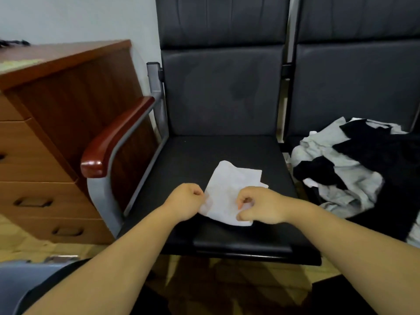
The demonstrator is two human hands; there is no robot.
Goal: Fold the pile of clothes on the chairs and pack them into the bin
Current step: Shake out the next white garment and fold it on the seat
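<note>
A small white cloth is pinched by left hand and right hand (mid-fold); squaring is needed next.

the pile of clothes runs off the right edge. the near corners of the white cloth are hidden under the left hand and right hand. a blurred dark thing on the cabinet cannot be named.
</note>
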